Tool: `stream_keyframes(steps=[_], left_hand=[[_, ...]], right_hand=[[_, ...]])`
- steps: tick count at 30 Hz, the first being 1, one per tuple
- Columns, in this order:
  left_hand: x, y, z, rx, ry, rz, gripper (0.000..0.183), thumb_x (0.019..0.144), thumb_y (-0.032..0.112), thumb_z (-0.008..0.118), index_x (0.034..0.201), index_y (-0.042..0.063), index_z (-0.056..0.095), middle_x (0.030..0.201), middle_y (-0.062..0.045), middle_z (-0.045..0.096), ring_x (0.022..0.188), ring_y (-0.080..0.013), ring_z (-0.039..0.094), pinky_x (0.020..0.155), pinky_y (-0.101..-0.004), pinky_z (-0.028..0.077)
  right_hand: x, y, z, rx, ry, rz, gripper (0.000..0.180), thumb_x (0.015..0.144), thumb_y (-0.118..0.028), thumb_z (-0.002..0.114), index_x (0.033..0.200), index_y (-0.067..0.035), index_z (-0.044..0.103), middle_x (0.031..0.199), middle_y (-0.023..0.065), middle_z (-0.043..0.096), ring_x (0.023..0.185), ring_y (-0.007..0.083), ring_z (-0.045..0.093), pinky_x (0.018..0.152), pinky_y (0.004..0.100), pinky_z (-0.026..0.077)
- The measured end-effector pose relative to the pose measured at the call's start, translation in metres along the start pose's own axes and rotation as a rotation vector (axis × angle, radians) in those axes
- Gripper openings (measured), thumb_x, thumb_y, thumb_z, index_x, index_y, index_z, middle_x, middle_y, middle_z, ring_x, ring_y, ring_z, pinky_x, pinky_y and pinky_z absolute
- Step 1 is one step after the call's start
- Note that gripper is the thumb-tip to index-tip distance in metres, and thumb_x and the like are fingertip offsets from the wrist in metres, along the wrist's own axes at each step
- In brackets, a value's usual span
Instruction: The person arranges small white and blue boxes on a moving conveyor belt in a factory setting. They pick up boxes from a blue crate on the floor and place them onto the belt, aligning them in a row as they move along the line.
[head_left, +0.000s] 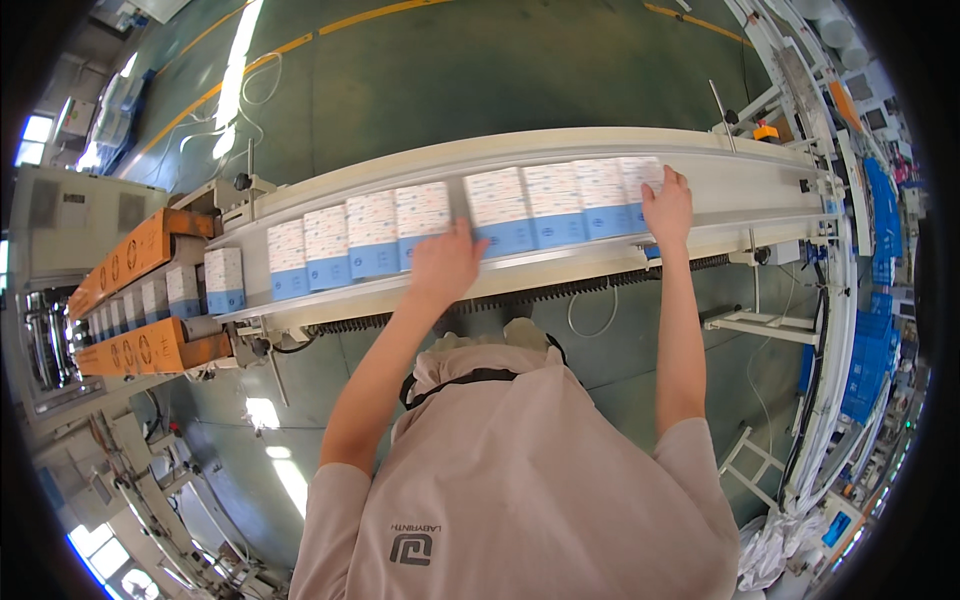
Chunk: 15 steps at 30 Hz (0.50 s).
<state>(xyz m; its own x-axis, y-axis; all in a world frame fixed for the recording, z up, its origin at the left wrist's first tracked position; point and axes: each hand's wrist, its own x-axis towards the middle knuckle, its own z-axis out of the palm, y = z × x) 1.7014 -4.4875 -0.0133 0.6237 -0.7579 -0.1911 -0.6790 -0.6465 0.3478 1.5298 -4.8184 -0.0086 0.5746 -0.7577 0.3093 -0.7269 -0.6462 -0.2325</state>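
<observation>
Two groups of white packs with speckled print and a blue band lie on the conveyor belt (720, 187) before me. My left hand (448, 262) reaches over the near rail, its fingers apart at the gap between the left group (371, 229) and the right group (555, 199). It partly covers the pack (422, 206) at the left group's right end. Whether the fingertips touch a pack is blurred. At the far end of the right group, my right hand (670, 206) grips the last pack (632, 180), thumb over its face and fingers at its right edge.
Orange guides (135, 251) flank more packs (182, 291) standing upright at the left. A metal rail (330, 289) borders the belt's near side. Upright rods (721, 116) rise at its edges. An orange-and-red button box (765, 133) sits at the far right; a white frame (825, 300) stands beyond.
</observation>
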Motion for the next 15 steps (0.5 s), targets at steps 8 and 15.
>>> stream_keyframes(steps=[8, 15], left_hand=[[-0.009, 0.013, -0.015, -0.365, 0.206, 0.21, 0.058, 0.093, 0.03, 0.063, 0.138, -0.001, 0.047, 0.138, -0.021, 0.055, 0.099, -0.0404, 0.066, 0.084, -0.049, 0.054], [-0.041, -0.09, -0.043, -0.039, 0.298, -0.298, 0.048, 0.09, 0.03, 0.066, 0.124, -0.003, 0.057, 0.104, -0.021, 0.065, 0.089, -0.0429, 0.065, 0.08, -0.0499, 0.053]], right_hand=[[-0.046, -0.1, 0.001, 0.509, -0.663, -0.157, 0.039, 0.092, -0.032, 0.064, 0.109, 0.003, 0.067, 0.093, 0.0203, 0.072, 0.091, 0.037, 0.069, 0.083, 0.0441, 0.053], [-0.042, -0.069, 0.033, 0.414, -0.716, -0.036, 0.048, 0.089, -0.038, 0.066, 0.114, 0.003, 0.067, 0.1, 0.0231, 0.071, 0.096, 0.0367, 0.068, 0.085, 0.0423, 0.052]])
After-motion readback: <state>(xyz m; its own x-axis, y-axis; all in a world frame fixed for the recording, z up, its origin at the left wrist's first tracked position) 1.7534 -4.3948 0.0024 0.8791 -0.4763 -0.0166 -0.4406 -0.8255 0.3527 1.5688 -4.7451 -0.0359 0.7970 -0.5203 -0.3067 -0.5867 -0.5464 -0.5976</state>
